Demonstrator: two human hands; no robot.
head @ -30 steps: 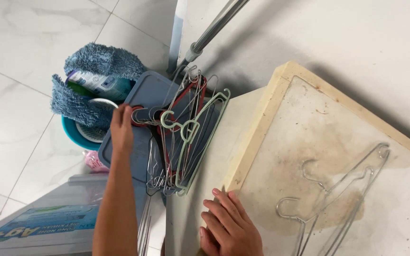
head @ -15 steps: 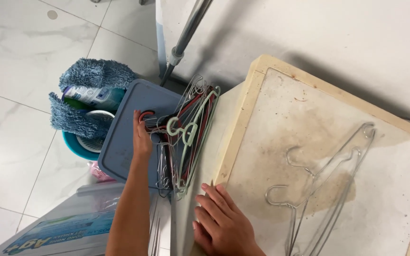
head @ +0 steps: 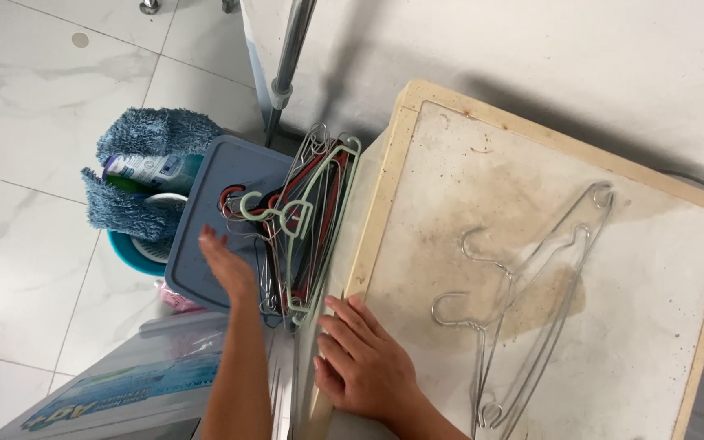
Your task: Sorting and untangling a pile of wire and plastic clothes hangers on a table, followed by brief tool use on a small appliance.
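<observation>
The left hand (head: 228, 269) lies flat and empty on the pile of hangers (head: 299, 224); the right hand (head: 362, 358) rests open on the table edge (head: 368, 244).

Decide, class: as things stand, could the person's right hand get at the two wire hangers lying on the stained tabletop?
Probably yes. The right hand rests on the tabletop's near edge, and the wire hangers lie in the open beside it with nothing between.

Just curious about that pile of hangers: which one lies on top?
The pale green hanger, topmost on the pile beside the left hand; those under it are red, dark or wire.
</observation>
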